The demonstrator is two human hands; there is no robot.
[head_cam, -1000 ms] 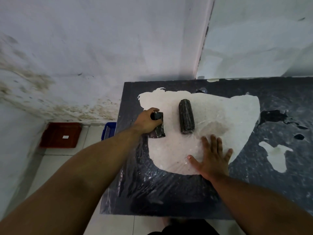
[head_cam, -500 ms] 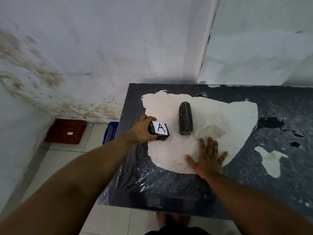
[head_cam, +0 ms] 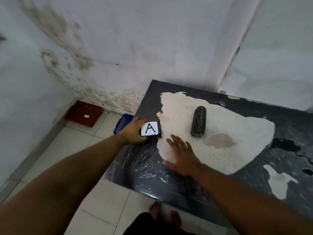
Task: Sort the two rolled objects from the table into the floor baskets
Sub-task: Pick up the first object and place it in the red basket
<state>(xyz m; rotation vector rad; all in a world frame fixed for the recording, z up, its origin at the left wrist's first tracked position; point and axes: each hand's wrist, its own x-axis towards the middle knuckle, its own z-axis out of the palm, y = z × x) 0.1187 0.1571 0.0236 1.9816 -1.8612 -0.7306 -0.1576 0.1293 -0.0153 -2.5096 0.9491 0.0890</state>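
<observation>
My left hand (head_cam: 133,131) grips a dark rolled object (head_cam: 150,130) near the table's left edge; a white label with the letter A faces up on it. The second dark roll (head_cam: 199,123) lies by itself on the worn white patch of the dark table (head_cam: 144,167). Fingers spread, my right hand (head_cam: 182,155) rests flat on the table, in front of and to the left of that roll, holding nothing. On the floor by the wall sits a red basket (head_cam: 83,113), and a blue basket (head_cam: 122,123) shows partly beside the table's left edge.
The table is wrapped in crinkled plastic film and stands against stained white walls in a corner. White floor tiles run to the left and front of it. My bare feet (head_cam: 165,216) stand at the table's front edge.
My left hand has turned the roll so its A label faces up and carried it left toward the table's edge. My right hand slid left across the table. The view has swung left.
</observation>
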